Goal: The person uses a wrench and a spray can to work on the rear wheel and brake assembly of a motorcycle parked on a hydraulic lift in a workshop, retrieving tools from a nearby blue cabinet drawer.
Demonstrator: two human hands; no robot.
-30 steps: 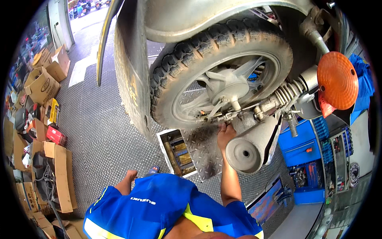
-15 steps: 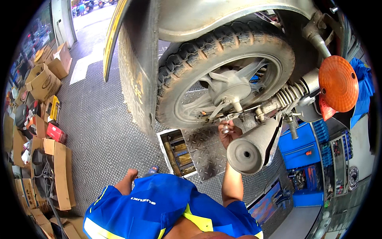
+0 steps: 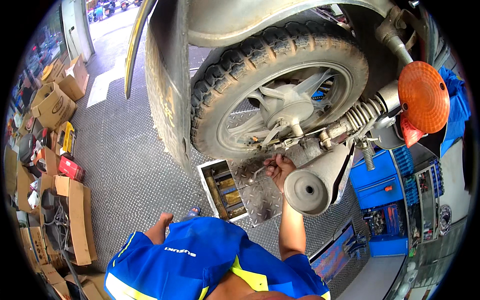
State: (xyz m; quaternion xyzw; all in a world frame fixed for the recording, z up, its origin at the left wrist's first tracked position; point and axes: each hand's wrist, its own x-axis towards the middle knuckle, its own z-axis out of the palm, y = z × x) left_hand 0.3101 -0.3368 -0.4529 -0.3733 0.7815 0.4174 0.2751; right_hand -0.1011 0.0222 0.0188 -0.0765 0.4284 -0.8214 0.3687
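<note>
My right hand (image 3: 280, 167) reaches up under the rear wheel (image 3: 280, 90) of a raised motorcycle. It grips a slim metal wrench (image 3: 257, 173) just below the axle hardware and beside the grey exhaust muffler (image 3: 312, 187). My left hand (image 3: 161, 226) is low at the left, by the checker-plate floor. My blue shirt partly hides it, and its fingers do not show clearly. A coil shock spring (image 3: 362, 116) and an orange turn-signal lens (image 3: 424, 96) sit to the right of the wheel.
An open rectangular floor pit (image 3: 222, 187) with metal parts lies under the wheel. Cardboard boxes (image 3: 55, 97) and clutter line the left side. Blue tool cabinets (image 3: 377, 182) stand at the right. A mudguard flap (image 3: 167, 85) hangs left of the tyre.
My right hand stays under the axle with the wrench, shifting slightly left and down. The view has moved a little closer to the wheel.
</note>
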